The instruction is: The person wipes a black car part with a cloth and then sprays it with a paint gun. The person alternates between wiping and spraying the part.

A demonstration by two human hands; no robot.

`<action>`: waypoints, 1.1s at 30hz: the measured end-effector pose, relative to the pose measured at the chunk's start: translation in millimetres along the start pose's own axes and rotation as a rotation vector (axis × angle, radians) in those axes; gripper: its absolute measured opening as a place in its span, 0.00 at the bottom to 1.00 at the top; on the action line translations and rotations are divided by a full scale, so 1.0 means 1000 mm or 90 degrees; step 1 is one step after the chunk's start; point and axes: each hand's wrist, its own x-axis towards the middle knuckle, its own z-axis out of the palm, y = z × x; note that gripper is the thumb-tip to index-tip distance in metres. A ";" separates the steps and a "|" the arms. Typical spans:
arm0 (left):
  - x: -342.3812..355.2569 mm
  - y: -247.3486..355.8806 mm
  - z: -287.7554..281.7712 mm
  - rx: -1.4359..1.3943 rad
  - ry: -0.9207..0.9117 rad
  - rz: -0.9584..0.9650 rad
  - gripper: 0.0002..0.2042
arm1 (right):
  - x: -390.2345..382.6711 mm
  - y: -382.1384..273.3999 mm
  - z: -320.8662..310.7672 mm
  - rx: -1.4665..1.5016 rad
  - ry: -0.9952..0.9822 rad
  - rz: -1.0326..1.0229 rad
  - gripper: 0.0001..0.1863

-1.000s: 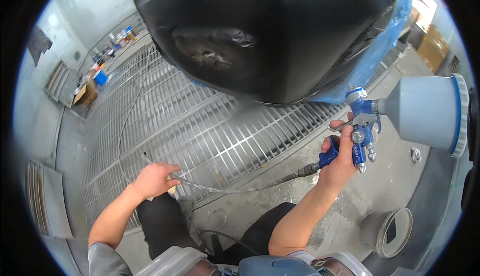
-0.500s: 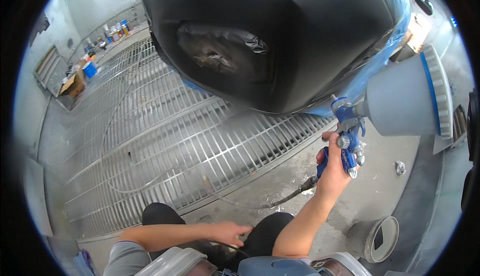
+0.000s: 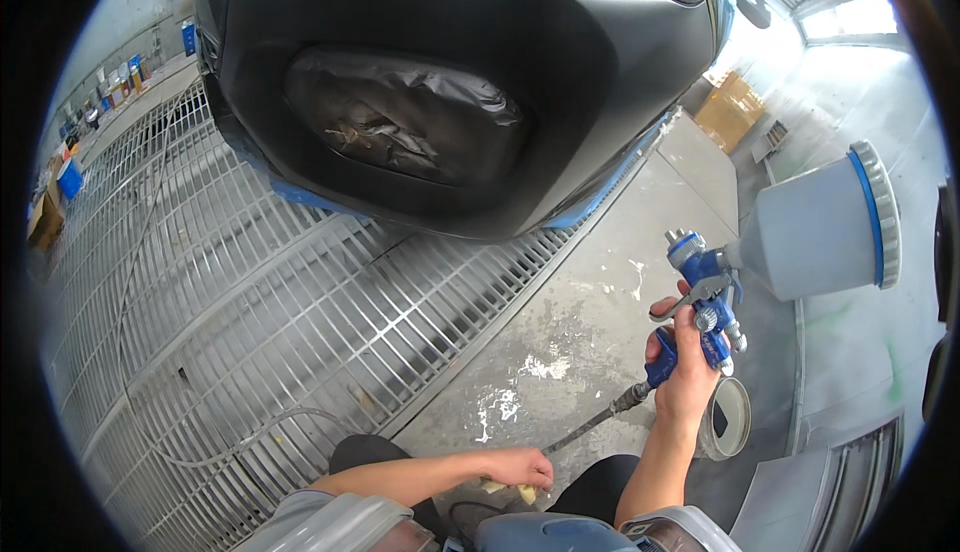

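Note:
My right hand [image 3: 688,372] is wrapped around the grip of a blue and silver spray gun [image 3: 712,307], fingers at its trigger lever. A large translucent grey paint cup [image 3: 815,227] with a white lid tilts out to the right of the gun. From the grip's base an air hose [image 3: 590,432] runs down and left, passing behind my left hand [image 3: 522,466]. That hand is low in front of me with its fingers curled; a pale yellow piece shows just under it, and what it holds is hidden. Ahead, apart from the nozzle, stands a matte dark bumper [image 3: 570,62] with a film-covered opening [image 3: 410,117].
Metal floor grating [image 3: 250,302] spreads left beneath the bumper, beside worn concrete [image 3: 540,352]. A bucket [image 3: 735,417] stands behind my right wrist. A cardboard box [image 3: 730,112] is at far right. Several cans and bottles [image 3: 120,82] line the far left wall. Blue masking film [image 3: 600,197] edges the bumper.
The view has turned to the right, so the bumper sits further left. My left hand has moved right and its outstretched fingers have curled. The spray gun stays in my right hand.

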 end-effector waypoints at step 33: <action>0.048 0.028 0.008 0.272 0.351 -0.185 0.13 | 0.061 0.075 -0.117 0.213 0.065 0.082 0.18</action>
